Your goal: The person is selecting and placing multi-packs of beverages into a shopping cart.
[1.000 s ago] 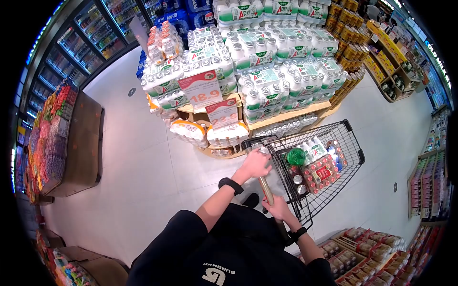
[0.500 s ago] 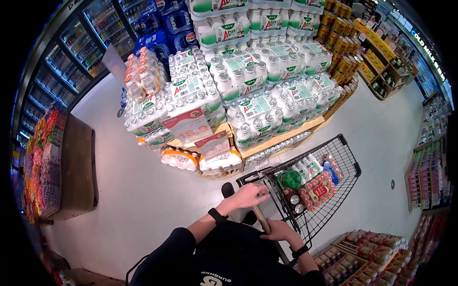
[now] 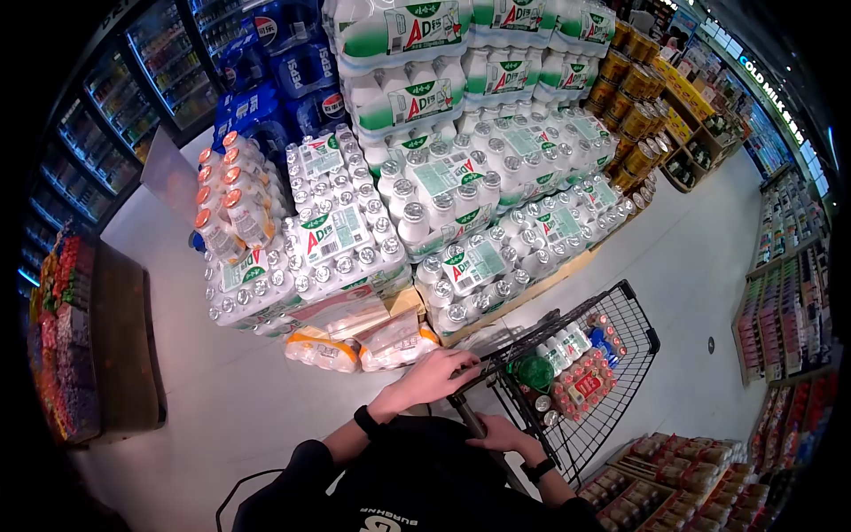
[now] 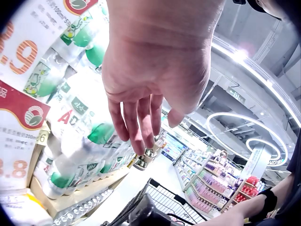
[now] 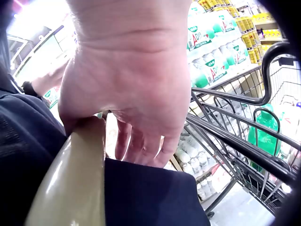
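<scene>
My left hand (image 3: 434,377) hovers at the left end of the shopping cart's handle (image 3: 464,413), its fingers loosely extended and holding nothing in the left wrist view. My right hand (image 3: 498,434) grips the handle further along; in the right wrist view the pale bar (image 5: 70,179) runs under the palm, with the fingers partly hidden behind it. The black wire shopping cart (image 3: 654,340) stands ahead to the right. Inside lie a green bottle (image 3: 534,372), a pack of white bottles (image 3: 567,344), a red-labelled pack of capped bottles (image 3: 587,385) and dark bottles with silver lids.
Close ahead rises a display of shrink-wrapped white-and-green bottle packs (image 3: 452,177), with orange-capped bottles (image 3: 235,199) and blue Pepsi packs (image 3: 301,71) at its left. A snack stand (image 3: 115,355) is on the left; boxed packs (image 3: 674,470) stand at lower right. Pale floor (image 3: 683,293) stretches right.
The display has come closer and lower in the head view. My left hand has lifted off the handle, its fingers loosened. My right hand stays on the handle.
</scene>
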Motion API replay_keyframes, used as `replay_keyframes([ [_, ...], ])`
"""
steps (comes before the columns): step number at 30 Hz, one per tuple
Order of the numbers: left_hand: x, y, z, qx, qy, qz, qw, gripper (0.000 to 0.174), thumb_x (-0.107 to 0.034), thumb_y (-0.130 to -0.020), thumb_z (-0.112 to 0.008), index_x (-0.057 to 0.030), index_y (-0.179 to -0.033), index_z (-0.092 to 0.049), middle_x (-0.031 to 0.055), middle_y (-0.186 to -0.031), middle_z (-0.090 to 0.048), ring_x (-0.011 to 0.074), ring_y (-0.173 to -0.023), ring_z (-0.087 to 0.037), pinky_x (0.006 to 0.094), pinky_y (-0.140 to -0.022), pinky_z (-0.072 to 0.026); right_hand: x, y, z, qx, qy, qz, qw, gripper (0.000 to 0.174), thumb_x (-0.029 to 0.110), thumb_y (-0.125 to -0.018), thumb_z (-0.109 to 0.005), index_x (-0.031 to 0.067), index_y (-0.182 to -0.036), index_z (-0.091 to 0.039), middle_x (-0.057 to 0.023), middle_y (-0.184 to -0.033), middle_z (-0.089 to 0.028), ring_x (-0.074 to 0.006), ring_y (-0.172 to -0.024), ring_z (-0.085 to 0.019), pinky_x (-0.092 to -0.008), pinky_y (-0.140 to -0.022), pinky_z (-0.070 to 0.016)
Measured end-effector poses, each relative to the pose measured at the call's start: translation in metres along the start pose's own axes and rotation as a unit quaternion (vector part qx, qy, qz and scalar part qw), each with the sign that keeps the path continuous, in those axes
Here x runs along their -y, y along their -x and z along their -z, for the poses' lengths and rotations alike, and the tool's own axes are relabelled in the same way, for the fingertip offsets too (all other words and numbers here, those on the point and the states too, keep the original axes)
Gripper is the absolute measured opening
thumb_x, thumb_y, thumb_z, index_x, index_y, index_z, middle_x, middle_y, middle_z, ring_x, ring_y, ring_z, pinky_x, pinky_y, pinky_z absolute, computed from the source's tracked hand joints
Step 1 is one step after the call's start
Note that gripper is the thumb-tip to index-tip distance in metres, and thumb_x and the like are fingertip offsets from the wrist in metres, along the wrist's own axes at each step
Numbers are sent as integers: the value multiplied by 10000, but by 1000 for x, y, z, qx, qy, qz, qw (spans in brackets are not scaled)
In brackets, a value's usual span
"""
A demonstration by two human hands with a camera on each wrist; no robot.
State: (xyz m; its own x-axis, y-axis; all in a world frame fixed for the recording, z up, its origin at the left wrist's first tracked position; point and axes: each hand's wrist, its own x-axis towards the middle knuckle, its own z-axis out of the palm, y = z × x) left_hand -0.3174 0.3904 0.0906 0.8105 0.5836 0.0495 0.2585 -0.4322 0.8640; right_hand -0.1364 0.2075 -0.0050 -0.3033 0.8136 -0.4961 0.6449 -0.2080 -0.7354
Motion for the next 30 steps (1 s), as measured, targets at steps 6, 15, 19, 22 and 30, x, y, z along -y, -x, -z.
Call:
replay_keyframes([
  [6,18,4,22,-13,5,25,1000,229,-199,-915,-611,-28,-1062,-645,169,-913,-688,335,-831,-670,398,-738,-526,-24,-3,-1,15,-32,-26,999,772,479,-746,-754,4,-1298,-497,-266,-963,-669,-414,-909,-654,-431,-804,-518],
  [15,-12,-22,34,-62,10,7,998,201,-161,-901,-640,-23,-1046,-661,158,-887,-690,309,-804,-680,367,-722,-535,-20,-7,36,-1,16,-18,1000,629,512,-775,-715,-1,-1114,-586,-247,-945,-660,-412,-902,-641,-451,-803,-505],
  [19,-34,-39,48,-95,19,9,995,209,-163,-903,-646,-22,-1054,-675,142,-899,-691,269,-779,-680,356,-705,-529,-21,-8,49,26,42,-49,998,680,549,-838,-629,32,-1268,-525,-259,-916,-662,-412,-875,-647,-451,-783,-510],
  [22,-63,-49,76,-108,5,20,994,206,-149,-900,-655,-22,-1060,-679,125,-878,-682,234,-790,-679,325,-697,-523,-25,-10,55,38,30,-76,996,826,626,-872,-544,103,-1469,-315,-282,-935,-663,-430,-900,-647,-455,-818,-509],
  [30,-117,-69,191,-280,-34,-50,958,129,-81,-883,-645,-13,-992,-652,107,-1025,-662,219,-923,-647,320,-808,-497,-16,0,72,14,-10,-88,996,852,701,-888,-454,-57,-1276,-489,-283,-973,-662,-419,-996,-633,-435,-912,-476],
])
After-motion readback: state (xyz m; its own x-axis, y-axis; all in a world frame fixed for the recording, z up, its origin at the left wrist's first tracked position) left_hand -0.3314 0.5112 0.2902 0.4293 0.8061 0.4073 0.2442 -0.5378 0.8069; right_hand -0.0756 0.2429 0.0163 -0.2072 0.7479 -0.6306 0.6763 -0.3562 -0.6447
